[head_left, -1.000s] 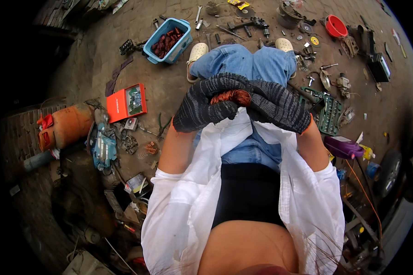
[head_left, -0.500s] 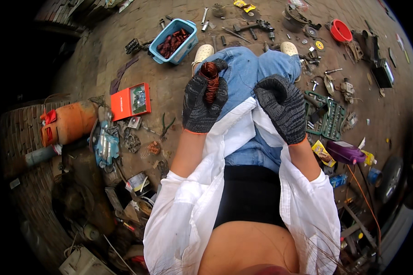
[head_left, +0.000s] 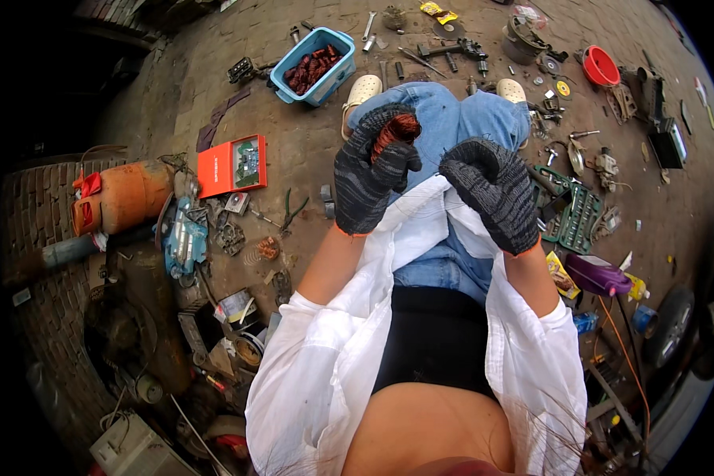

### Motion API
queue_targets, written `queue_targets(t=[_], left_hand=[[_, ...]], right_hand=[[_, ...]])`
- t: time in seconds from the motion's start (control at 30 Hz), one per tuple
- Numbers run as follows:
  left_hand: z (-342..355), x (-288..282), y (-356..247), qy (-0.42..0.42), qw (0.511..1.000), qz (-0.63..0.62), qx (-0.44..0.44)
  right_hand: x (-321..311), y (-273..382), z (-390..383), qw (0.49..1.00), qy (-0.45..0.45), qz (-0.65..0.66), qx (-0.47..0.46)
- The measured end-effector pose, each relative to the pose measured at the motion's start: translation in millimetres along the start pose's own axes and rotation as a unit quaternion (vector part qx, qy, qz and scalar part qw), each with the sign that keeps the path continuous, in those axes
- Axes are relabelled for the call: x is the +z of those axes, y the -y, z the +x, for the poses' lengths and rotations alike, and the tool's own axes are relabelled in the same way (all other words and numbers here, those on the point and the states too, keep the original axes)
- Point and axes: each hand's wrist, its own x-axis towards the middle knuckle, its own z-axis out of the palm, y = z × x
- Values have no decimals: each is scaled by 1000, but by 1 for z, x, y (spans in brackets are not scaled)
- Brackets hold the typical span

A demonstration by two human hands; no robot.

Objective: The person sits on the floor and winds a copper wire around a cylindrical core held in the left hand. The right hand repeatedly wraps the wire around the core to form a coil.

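A bundle of reddish-brown copper wire (head_left: 397, 133) is gripped in my left hand (head_left: 365, 178), which wears a dark grey knitted glove. The fingers wrap round the bundle and hide its lower part. My right hand (head_left: 496, 190), gloved alike, is closed a short way to the right, above my thigh. Its fingertips are pinched together; a wire between them is too fine to make out. Both hands are over my lap, in front of the blue jeans (head_left: 428, 107). Beyond my left hand, a light blue bin (head_left: 331, 97) holds several similar copper bundles.
An orange gas cylinder (head_left: 131, 196) and an open red box (head_left: 216, 170) with a circuit board lie to the left. Pliers (head_left: 295, 210) rest nearby. At the right are a green socket set case (head_left: 581, 214), a purple device (head_left: 599, 274) and a red bowl (head_left: 601, 67). Tools and metal parts litter the ground ahead.
My left hand has turned, tilting the copper wire bundle to the right, and its fingers cover more of it. My right hand stays closed nearby. The whole view has shifted slightly.
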Motion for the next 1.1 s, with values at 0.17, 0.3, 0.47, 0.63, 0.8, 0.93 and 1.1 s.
queue_targets(t=[0.17, 0.3, 0.47, 0.63, 0.8, 0.93, 1.1], left_hand=[[2, -1, 11, -17, 994, 45, 93], [4, -2, 12, -23, 982, 117, 144], [7, 1, 5, -24, 938, 243, 246], [12, -3, 8, -39, 887, 347, 301], [12, -3, 2, -51, 858, 392, 329], [12, -1, -1, -73, 835, 425, 342], [11, -5, 2, -59, 838, 424, 337]], right_hand=[[4, 5, 3, 996, 37, 40, 69], [6, -4, 6, 991, 34, 106, 74], [9, -15, 10, 996, 15, 92, 15], [13, -11, 13, 994, -3, 88, 69], [9, -13, 17, 997, 31, 56, 43], [4, -7, 19, 995, 50, 26, 81], [2, -12, 20, 997, 57, 12, 50]])
